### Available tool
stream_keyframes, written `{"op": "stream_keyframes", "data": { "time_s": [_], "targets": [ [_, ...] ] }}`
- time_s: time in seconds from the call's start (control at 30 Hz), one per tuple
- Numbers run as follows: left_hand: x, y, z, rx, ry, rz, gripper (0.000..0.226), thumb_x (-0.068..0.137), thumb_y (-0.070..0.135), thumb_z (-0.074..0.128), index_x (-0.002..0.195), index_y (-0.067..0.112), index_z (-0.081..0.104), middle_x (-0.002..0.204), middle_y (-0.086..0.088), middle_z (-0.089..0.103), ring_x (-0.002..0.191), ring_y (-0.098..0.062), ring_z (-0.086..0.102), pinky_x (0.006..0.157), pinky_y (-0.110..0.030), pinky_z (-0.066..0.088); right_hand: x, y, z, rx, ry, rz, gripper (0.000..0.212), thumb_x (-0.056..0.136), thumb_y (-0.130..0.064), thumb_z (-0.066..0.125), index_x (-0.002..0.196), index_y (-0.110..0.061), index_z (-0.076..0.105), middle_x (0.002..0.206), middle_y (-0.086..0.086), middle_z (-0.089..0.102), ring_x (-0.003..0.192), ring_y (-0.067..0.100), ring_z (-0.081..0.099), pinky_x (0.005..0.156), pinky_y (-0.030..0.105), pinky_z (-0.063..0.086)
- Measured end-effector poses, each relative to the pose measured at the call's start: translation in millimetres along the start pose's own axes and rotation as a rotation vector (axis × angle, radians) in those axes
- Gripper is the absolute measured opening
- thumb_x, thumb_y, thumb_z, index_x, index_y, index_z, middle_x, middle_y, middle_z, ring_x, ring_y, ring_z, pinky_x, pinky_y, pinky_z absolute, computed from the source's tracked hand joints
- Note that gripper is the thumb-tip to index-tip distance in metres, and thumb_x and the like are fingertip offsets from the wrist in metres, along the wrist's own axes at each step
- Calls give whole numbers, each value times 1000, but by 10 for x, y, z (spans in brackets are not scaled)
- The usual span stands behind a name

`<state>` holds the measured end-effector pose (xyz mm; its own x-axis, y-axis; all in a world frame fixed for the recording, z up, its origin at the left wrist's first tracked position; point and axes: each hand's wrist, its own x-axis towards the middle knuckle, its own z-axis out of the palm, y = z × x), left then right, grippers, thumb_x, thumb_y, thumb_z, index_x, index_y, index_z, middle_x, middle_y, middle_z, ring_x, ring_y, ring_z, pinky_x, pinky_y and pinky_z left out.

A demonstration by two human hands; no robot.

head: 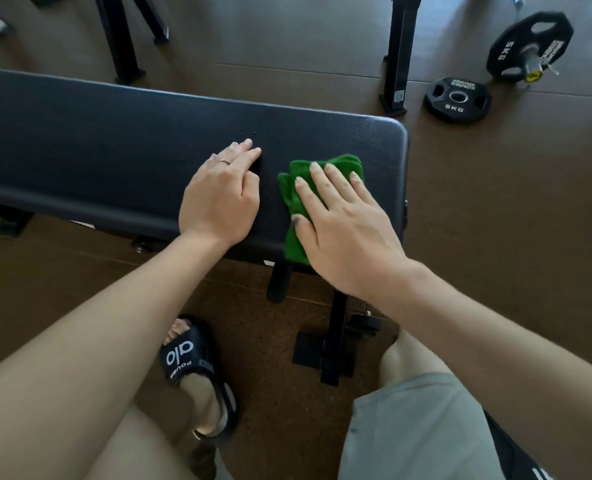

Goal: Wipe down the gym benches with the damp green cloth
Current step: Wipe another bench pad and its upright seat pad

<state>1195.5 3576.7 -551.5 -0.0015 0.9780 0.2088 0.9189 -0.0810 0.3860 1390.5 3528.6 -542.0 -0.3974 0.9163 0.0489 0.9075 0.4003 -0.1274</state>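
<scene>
- The floor (495, 209) is brown and matte, with faint seams running across it; it fills the room around everything else.
- The desk (114, 143), a long gym bench with a black padded top of pebbled texture, runs from the left edge to a rounded end at right of centre. Its black metal foot (332, 344) stands on the floor below the near edge.
- Black metal legs of other equipment (400, 53) stand beyond the desk, at the top.
- The person's 2 bare forearms reach in from the bottom; a knee in grey shorts (416, 427) shows at lower right.
- The right hand (343, 223) lies flat, palm down, on the green cloth, fingers (336, 174) spread and extended, pressing rather than gripping.
- The left hand (222, 195) rests flat on the bare padding just left of the cloth, apart from it, fingers together and released, holding nothing. A ring (224, 161) sits on 1 finger.
- The green cloth (293, 199) is folded and lies near the desk's right end; it shows beyond the right fingertips and to their left, and drapes over the near edge.
- A black slide sandal (194, 368) with white lettering covers a foot on the floor below the desk.
- 2 black weight plates marked 5KG sit on the floor at upper right: 1 flat (457, 100), 1 on a bar end (530, 46).
</scene>
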Motion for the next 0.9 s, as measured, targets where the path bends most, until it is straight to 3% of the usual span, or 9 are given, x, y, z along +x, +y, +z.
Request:
{"op": "stream_keyframes", "data": {
  "time_s": [0.1, 0.2, 0.37, 0.5, 0.57, 0.6, 0.7, 0.77, 0.9],
  "targets": [
    [5, 11, 14, 17, -4, -3, 55, 100, 26, 29, 147, 20, 56, 159, 4, 46, 149, -12, 36, 126, -32, 22, -236, 72, 11, -11, -27, -77, 63, 106, -47, 21, 160, -17, 32, 168, 12, 25, 157, 29, 19, 127, 50, 16],
    [7, 26, 21, 15, -8, -2, 56, 99, 27, 28, 147, 20, 56, 158, 5, 46, 149, -12, 36, 126, -32, 22, 61, 150, -54, -1, -73, -63, 61, 107, -49, 20, 162, -22, 26, 170, 7, 19, 158, 25, 14, 128, 46, 11],
    [19, -10, -18, 2, -6, 5, 56, 99, 27, 29, 147, 20, 55, 158, 5, 46, 149, -11, 36, 126, -33, 23, 807, 261, -43, 25, -81, 169, 60, 108, -48, 18, 164, -25, 16, 172, 4, 7, 159, 21, 2, 128, 42, -1],
    [63, -112, -86, -90, -113, 64, 50, 104, 27, 36, 152, 17, 49, 160, 3, 44, 149, -12, 35, 125, -34, 23, 857, 84, -36, 69, -88, 294, 60, 108, -46, 20, 164, -24, 15, 172, 5, 5, 159, 23, -1, 128, 47, -3],
    [108, -244, -240, -134, -140, 153, 43, 104, 23, 46, 145, 14, 53, 150, 0, 52, 135, -17, 50, 114, -33, 38, 649, -119, -28, 114, -75, 327, 60, 108, -46, 21, 164, -25, 16, 172, 5, 5, 159, 24, -3, 128, 49, -3],
    [148, -354, -359, -87, -84, 222, 36, 102, 22, 50, 135, 13, 59, 138, -2, 59, 120, -18, 59, 102, -33, 47, 511, -268, -17, 120, -68, 318, 60, 107, -47, 21, 164, -26, 17, 172, 4, 5, 159, 24, -3, 128, 49, -3],
    [338, -911, -656, 134, 111, 312, 15, 97, 20, 54, 100, 10, 65, 100, -6, 63, 86, -23, 60, 81, -38, 49, 289, -718, 57, 54, -56, 274, 62, 105, -48, 12, 164, -27, 18, 172, 3, 10, 159, 26, 1, 128, 51, 1],
    [439, -1253, -706, 183, 87, 299, 14, 97, 20, 54, 93, 9, 63, 91, -6, 60, 83, -26, 59, 78, -38, 46, 373, -858, 97, 12, -53, 309, 66, 102, -49, 6, 163, -27, 20, 171, 4, 14, 158, 27, 7, 128, 51, 5],
    [459, -1476, -634, 46, 16, 251, 12, 99, 24, 54, 93, 14, 59, 93, -3, 57, 88, -22, 55, 80, -38, 47, 810, -824, 113, -6, -71, 359, 64, 103, -49, 5, 164, -30, 13, 172, -1, 9, 159, 22, 4, 128, 47, 2]
  ]
}}
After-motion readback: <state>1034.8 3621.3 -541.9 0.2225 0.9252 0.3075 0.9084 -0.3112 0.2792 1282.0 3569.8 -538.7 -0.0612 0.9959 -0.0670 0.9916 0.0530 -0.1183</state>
